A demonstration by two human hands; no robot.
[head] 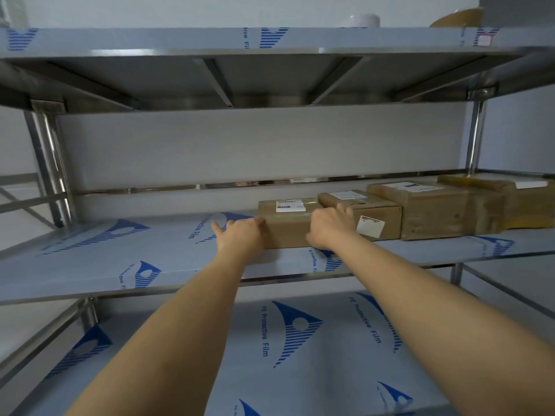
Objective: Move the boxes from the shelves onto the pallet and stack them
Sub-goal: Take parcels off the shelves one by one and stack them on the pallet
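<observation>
A person reached with both bare arms into a steel shelf unit to take the leftmost box (288,226) from a row of four cardboard parcels standing on the middle shelf (120,256). The parcels sat side by side toward the right end of that shelf, each touching or nearly touching its neighbour, their white labels facing up, apparently lined up so they could be pulled off one at a time from the open left end.

The left hand (240,234) lay against the box's left end, its fingers at the upper corner and one finger pointing away over the shelf; its grip looked loose and mostly flat rather than clamped. The right hand (329,226) came over the front right part of the same box, where it met the second box (369,217), with fingers curled onto the top edge; whether that grip had truly closed on the cardboard could not be told from this angle. Both forearms stretched forward nearly straight, the wrists level with the shelf, a pose that suggested squeezing the box between two palms before lifting it.

The box rested on the shelf, not yet raised, so the carry appeared to be only starting. No pallet was in view. Two larger boxes (435,208) stood farther right, and rolls of tape (456,18) sat on the top shelf (150,39). The lower shelf (300,340) showed blue-printed protective film.
</observation>
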